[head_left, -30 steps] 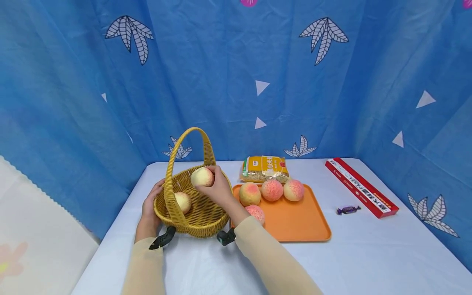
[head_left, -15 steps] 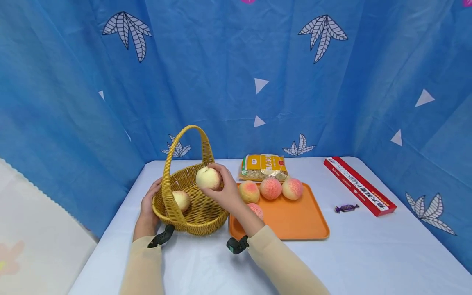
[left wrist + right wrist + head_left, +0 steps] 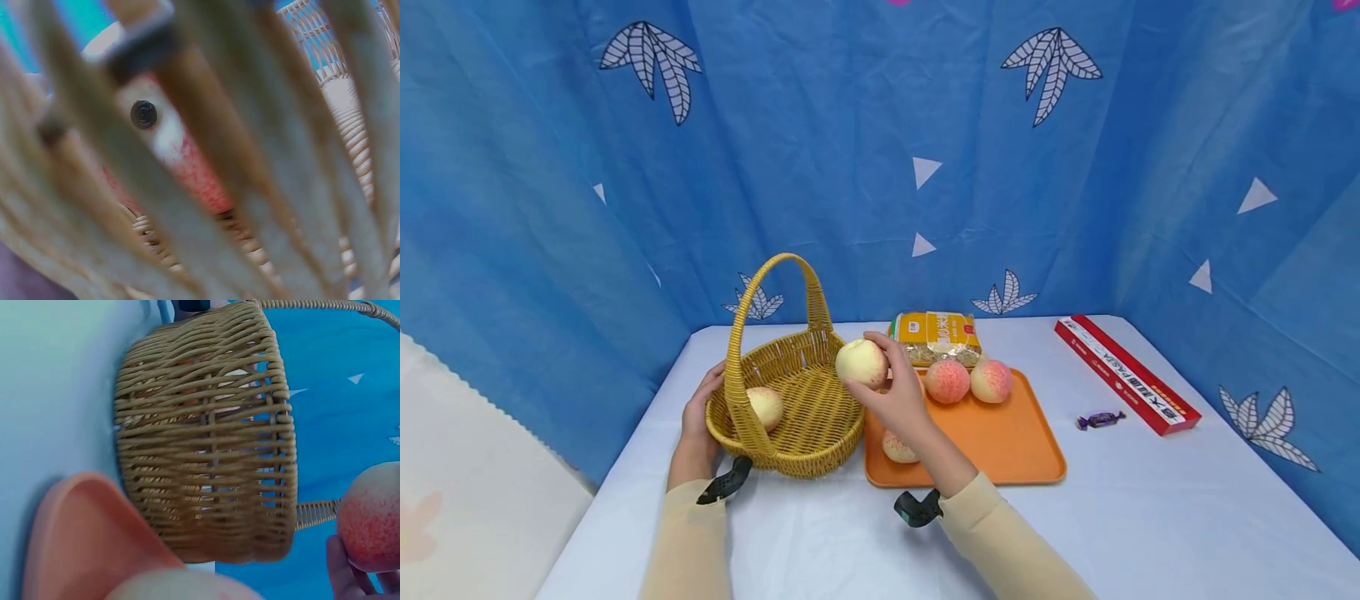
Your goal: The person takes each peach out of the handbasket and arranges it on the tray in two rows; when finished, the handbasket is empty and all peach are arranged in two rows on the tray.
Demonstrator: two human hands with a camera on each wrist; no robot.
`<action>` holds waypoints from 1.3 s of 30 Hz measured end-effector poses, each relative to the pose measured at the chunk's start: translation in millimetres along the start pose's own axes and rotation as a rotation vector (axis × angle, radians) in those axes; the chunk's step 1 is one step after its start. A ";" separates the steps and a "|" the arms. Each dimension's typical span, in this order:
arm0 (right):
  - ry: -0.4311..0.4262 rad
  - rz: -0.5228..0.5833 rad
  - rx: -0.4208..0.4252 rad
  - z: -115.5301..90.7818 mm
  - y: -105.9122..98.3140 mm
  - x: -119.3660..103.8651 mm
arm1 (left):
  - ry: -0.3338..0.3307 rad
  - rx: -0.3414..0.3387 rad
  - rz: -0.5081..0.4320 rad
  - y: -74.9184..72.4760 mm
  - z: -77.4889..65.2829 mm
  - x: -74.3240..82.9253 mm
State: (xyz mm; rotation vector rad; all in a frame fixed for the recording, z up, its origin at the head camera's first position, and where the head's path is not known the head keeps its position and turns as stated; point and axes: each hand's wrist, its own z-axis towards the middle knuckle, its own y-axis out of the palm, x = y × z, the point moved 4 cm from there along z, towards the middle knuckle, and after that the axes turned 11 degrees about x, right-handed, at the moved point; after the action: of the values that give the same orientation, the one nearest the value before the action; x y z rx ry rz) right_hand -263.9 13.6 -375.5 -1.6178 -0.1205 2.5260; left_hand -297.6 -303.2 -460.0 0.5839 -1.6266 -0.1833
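Note:
In the head view my right hand [image 3: 895, 400] pinches a pale yellow peach [image 3: 861, 363] between fingers and thumb, beside the right rim of the basket. The right wrist view shows this peach's red-speckled side [image 3: 375, 515] above the rim. My left hand [image 3: 697, 417] rests along the outer left side of the yellow wicker basket [image 3: 820, 462]. One peach [image 3: 765, 408] lies in the basket, partly behind the handle. On the orange tray [image 3: 1000, 442] are two pink peaches [image 3: 947, 382] at the back, and others partly covered by my right hand and wrist.
Behind the tray lies a yellow bag of pasta [image 3: 936, 336]. A purple-wrapped candy [image 3: 1101, 420] and a long red pasta box [image 3: 1126, 373] lie to the right on the white table [image 3: 1150, 517]. A blue curtain [image 3: 850, 167] hangs behind.
My right hand has carried the peach from over the basket to the right, past its rim towards the tray. My left hand has stayed at the basket's side.

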 end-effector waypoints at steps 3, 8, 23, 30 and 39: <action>0.030 0.005 0.009 -4.2 -6.7 5.9 | -0.009 -0.006 -0.008 -0.5 -0.3 -0.3; 0.097 0.010 0.026 -10.5 -20.3 15.0 | -0.016 0.006 -0.003 -1.5 -0.4 -0.8; 0.039 -0.171 0.082 -20.3 -64.3 25.0 | 0.001 -0.021 -0.026 0.2 -1.4 0.9; 0.048 -0.203 0.089 -27.3 -83.0 35.9 | 0.001 -0.017 -0.015 -0.9 -0.7 -0.5; 0.073 -0.195 0.114 -33.3 -104.3 48.7 | -0.010 -0.010 0.007 0.2 -0.9 -1.4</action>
State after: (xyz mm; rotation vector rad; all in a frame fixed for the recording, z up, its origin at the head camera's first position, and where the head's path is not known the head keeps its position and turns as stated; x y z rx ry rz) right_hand -246.0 124.1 -418.3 -1.5702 -0.1182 2.2833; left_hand -296.8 -302.2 -461.0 0.5707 -1.6366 -0.1897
